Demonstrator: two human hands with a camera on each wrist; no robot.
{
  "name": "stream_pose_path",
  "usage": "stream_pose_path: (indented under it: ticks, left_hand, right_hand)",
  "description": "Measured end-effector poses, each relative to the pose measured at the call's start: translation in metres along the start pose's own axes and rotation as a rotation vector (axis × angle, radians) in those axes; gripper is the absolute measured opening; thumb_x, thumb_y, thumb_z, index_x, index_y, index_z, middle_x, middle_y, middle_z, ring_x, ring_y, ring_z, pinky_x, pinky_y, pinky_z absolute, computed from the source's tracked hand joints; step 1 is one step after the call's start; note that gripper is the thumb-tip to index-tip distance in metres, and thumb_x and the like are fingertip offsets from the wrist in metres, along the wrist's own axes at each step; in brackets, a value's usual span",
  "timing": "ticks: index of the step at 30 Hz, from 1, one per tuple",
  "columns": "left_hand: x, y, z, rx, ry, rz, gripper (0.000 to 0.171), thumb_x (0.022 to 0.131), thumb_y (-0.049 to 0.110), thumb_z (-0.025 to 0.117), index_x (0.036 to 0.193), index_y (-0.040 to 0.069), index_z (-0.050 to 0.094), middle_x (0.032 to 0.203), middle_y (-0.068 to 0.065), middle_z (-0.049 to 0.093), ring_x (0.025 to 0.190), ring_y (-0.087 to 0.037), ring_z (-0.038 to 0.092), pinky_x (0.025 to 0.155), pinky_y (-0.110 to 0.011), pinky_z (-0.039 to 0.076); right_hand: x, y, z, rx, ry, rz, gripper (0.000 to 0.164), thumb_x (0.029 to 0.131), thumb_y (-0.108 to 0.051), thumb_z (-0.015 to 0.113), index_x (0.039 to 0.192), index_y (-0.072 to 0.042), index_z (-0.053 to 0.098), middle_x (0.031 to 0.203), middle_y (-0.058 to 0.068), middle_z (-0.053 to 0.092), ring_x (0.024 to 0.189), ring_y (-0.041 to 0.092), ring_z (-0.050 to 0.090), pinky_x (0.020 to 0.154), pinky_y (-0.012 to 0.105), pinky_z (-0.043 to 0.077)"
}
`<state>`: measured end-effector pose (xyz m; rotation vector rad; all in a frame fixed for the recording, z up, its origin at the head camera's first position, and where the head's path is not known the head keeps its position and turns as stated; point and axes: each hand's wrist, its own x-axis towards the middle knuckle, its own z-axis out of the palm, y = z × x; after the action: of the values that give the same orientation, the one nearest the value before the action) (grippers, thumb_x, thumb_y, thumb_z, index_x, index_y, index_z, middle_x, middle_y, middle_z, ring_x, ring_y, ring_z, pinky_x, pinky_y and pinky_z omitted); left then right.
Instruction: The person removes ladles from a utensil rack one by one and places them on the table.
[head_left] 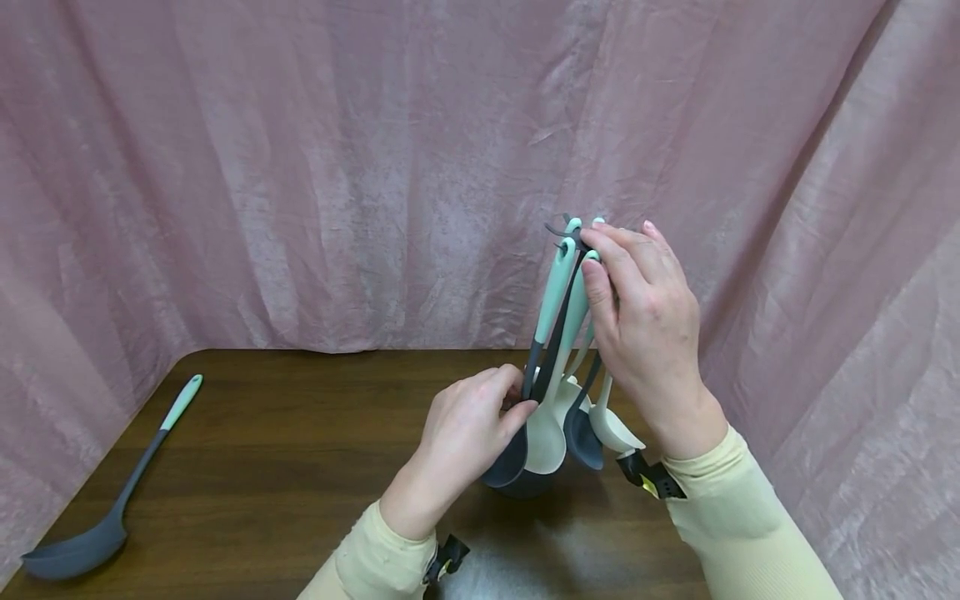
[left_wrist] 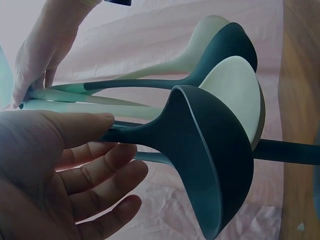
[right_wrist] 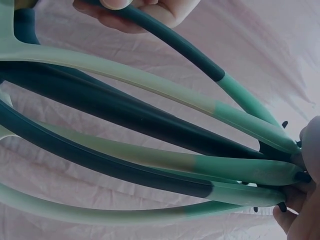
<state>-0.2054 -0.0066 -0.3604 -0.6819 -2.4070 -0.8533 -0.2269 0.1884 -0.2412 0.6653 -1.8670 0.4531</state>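
A dark utensil stand with a central post (right_wrist: 125, 117) carries several hanging utensils with mint-green handle ends. My left hand (head_left: 468, 425) pinches the neck of a dark grey ladle (left_wrist: 210, 150) between thumb and forefinger, its other fingers spread loosely. That ladle's handle end (head_left: 557, 287) sits on a hook at the top. My right hand (head_left: 648, 308) grips the stand's hooked top with thumb and fingertips, partly hiding it. Beside the dark ladle hang a cream spoon-like utensil (head_left: 546, 446), another dark utensil (head_left: 583, 437) and a cream ladle (head_left: 615, 429).
Far to the left, a larger dark ladle (head_left: 82, 550) with a mint handle end lies on the brown wooden table (head_left: 300, 450). Pink curtains (head_left: 337, 167) hang behind the table and along both sides. The stand's dark base (head_left: 525, 486) rests on the table.
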Motion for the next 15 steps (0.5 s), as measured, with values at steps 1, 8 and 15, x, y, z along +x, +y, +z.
stream_pose_path:
  ticks: [1,8,15]
  left_hand:
    - [0.0,-0.0001,0.0003,0.0,-0.001,0.0,0.021,0.095,0.026,0.092,0.095,0.02,0.072,0.08,0.013,0.063,0.065,-0.008,0.055,0.056,-0.029,0.044]
    - [0.0015,-0.0008,0.0014,-0.012,-0.013,-0.003,0.02,0.095,0.024,0.091,0.095,0.02,0.071,0.079,0.013,0.063,0.064,-0.008,0.054,0.055,-0.028,0.044]
    - [0.0019,-0.0011,0.0015,-0.014,-0.017,-0.001,0.018,0.096,0.023,0.09,0.096,0.019,0.072,0.08,0.012,0.063,0.063,-0.008,0.054,0.054,-0.028,0.044]
  right_hand:
    - [0.0,0.0002,0.0,-0.002,-0.003,0.0,0.039,0.117,-0.027,0.054,0.138,0.0,0.073,0.137,0.019,0.074,0.128,0.038,0.068,0.128,0.047,0.033]
    - [0.0004,0.0005,0.0003,-0.004,0.004,-0.001,0.039,0.117,-0.026,0.055,0.138,0.001,0.073,0.136,0.019,0.073,0.129,0.038,0.068,0.128,0.046,0.033]
    - [0.0004,0.0004,0.0011,0.001,0.011,-0.004,0.037,0.116,-0.024,0.056,0.137,0.0,0.073,0.136,0.019,0.074,0.128,0.037,0.068,0.128,0.047,0.034]
